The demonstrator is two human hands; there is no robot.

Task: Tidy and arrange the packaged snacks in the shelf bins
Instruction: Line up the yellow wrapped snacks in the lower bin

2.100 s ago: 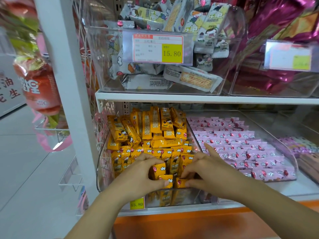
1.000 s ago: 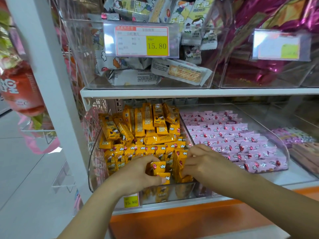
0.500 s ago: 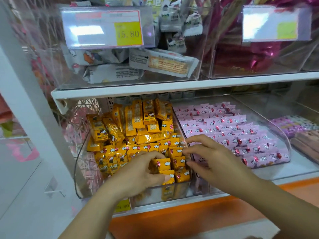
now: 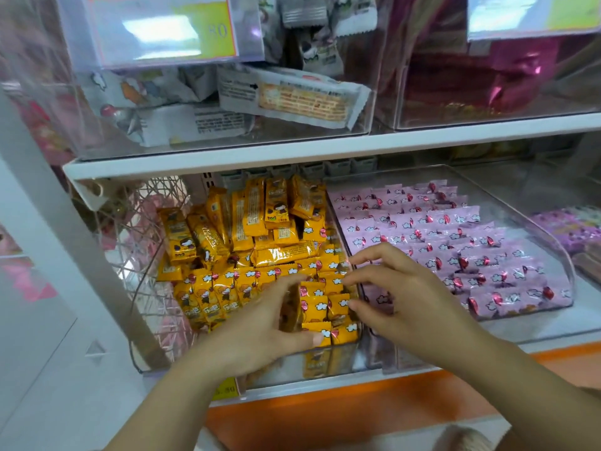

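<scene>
Head view: nearest to the camera, below the yellow bin (image 4: 156, 349), an orange shelf edge (image 4: 325, 415) and a small price label (image 4: 224, 390) were seen. Just over the front wall of this bin, the left hand (image 4: 260, 323) was laid on the yellow packets (image 4: 247, 222). Its fingers were spread and blurred, and its thumb tip was pressed against the front packet. No packet was seen to be pinched or lifted.

The right hand (image 4: 409, 304) was held at the right wall of the bin. Its fingers were also spread and nearly straight, with the tips at the side of the same front column.

The step in hand was judged to be the squaring of the front rows. For a good result, the column should be pressed gently from both sides, so that the packets are kept upright with the faces forward and are not crushed.

Deeper in the bin, the packets were lying crossed and tilted in a loose heap. This part was judged not yet tidied.

Right of the bin, the pink packets (image 4: 455, 255) were already laid in even rows. Above the bin, a white shelf board (image 4: 325, 148) carried white packets (image 4: 292, 99) in another clear bin.
</scene>
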